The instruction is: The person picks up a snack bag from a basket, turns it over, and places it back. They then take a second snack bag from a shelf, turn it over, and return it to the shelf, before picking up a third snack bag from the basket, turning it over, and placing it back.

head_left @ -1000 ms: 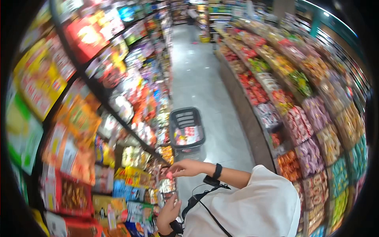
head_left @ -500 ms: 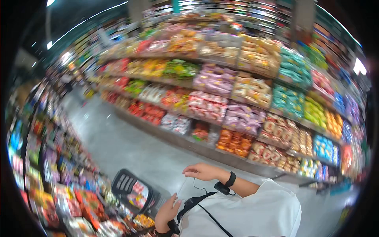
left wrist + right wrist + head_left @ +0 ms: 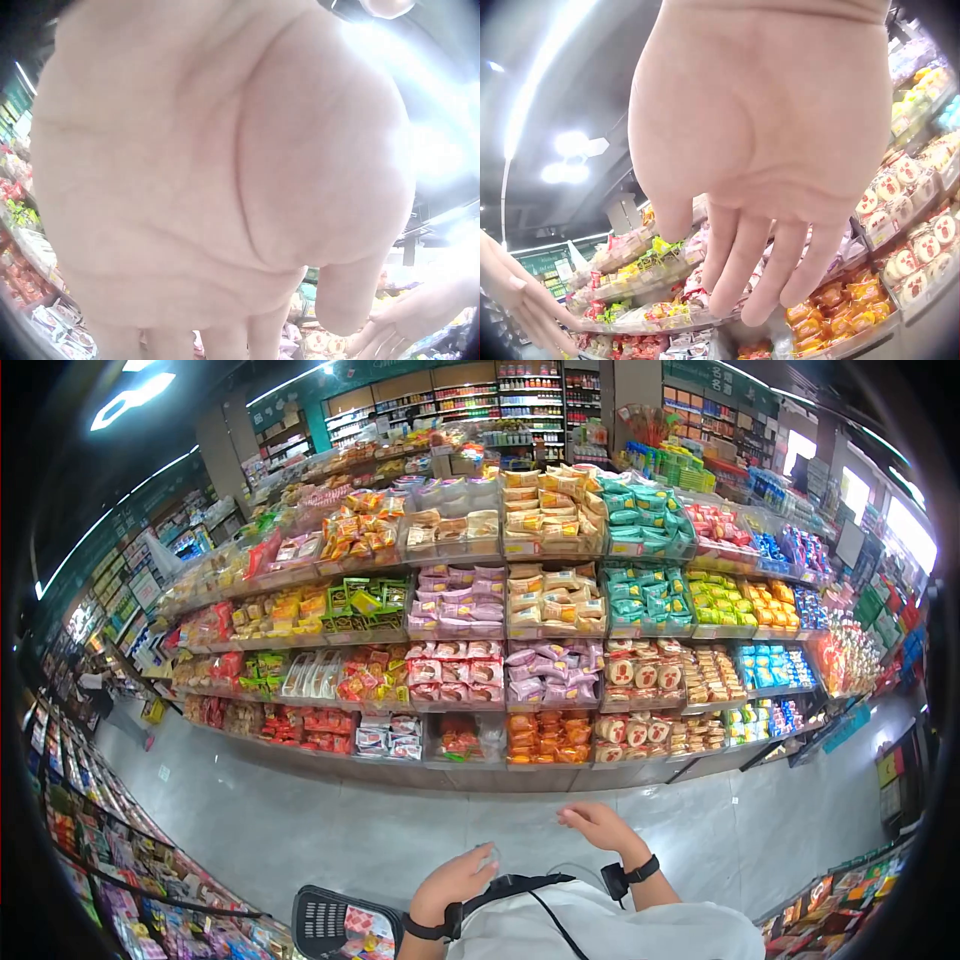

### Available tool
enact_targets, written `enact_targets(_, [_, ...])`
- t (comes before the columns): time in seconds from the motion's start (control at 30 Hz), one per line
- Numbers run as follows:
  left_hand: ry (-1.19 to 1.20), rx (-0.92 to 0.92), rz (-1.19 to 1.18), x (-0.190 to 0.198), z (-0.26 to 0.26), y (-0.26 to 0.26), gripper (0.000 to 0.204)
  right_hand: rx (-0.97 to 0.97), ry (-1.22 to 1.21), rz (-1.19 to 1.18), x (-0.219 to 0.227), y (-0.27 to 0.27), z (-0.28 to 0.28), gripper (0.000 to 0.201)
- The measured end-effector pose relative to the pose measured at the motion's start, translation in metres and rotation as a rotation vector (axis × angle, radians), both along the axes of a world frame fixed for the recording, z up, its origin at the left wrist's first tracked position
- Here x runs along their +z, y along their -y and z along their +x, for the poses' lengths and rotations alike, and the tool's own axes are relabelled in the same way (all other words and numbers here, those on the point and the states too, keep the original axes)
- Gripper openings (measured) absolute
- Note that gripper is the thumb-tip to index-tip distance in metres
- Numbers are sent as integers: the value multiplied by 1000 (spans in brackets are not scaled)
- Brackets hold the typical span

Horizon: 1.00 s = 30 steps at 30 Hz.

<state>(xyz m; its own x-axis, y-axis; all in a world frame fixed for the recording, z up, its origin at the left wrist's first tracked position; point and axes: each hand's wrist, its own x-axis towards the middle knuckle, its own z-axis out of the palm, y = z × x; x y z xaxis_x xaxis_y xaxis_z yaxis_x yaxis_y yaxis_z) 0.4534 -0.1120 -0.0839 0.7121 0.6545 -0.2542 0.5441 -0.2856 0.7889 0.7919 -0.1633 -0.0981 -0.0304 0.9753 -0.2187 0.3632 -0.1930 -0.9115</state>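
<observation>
With fingers loosely extended and nothing gripped, the left hand (image 3: 452, 881) and right hand (image 3: 602, 827) are held apart. Near the left hand, left of both, a dark grey slatted plastic basket (image 3: 318, 920) is seen. Beyond, a glossy grey floor (image 3: 300, 810) is interposed before a tiered, brown-based shelf (image 3: 470, 777) stocked with multicoloured packets (image 3: 548, 736), toward which the view has been turned since a second ago.

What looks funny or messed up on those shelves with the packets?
Just one clear plastic bin in the bottom row: it holds only a low pile of small red packets, while the shiny orange packets beside it are stacked high. Nothing looks spilled on the visible shiny grey floor.
</observation>
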Motion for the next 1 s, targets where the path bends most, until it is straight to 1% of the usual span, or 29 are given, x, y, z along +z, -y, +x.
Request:
enact_targets(0.03, [-10,-17,-35,2,-5,0,64,4,34,-8,-1,2,-6,42])
enact_targets(0.13, [-49,-46,-117,7,-24,-3,65,34,159,-30,21,5,-33,39])
enact_targets(0.23, [-82,-55,-151,1,-42,-5,65,24,124,-30,19,6,-51,39])
enact_targets(0.3, [-81,-72,-151,-2,-50,-9,66,76,170,0,12,3,-59,41])
enact_targets(0.37, [-54,-45,-125,-17,-61,-9,63,71,211,37,10,7,-62,41])
enact_targets(0.4, [-41,-55,-116,-24,-62,-10,62,58,230,57,14,7,-66,42])
enact_targets(0.5, [-80,-86,-195,-14,-65,-16,60,11,263,109,12,10,-71,42])
enact_targets(0.53, [-96,-102,-202,-17,-67,-17,60,17,268,122,12,13,-74,42])
enact_targets(0.63, [-121,-139,-209,-21,-67,-23,60,-23,281,30,26,24,-78,40])
enact_targets(0.73, [-123,-200,-191,-24,-64,-30,61,-92,250,36,38,43,-83,41])
enact_targets(0.77, [-122,-219,-183,-30,-64,-33,63,-119,239,57,33,48,-83,40])
enact_targets(0.83, [-126,-252,-176,-30,-62,-36,64,-170,214,99,22,58,-84,39])
enact_targets(0.87, [-131,-268,-176,-28,-60,-38,64,-187,224,77,18,63,-85,39])
enact_targets(0.93, [-129,-297,-169,-23,-55,-42,64,-232,246,34,24,72,-86,38])
enact_targets(1.0, [-120,-322,-154,-18,-55,-47,64,-230,277,-18,28,74,-85,40])
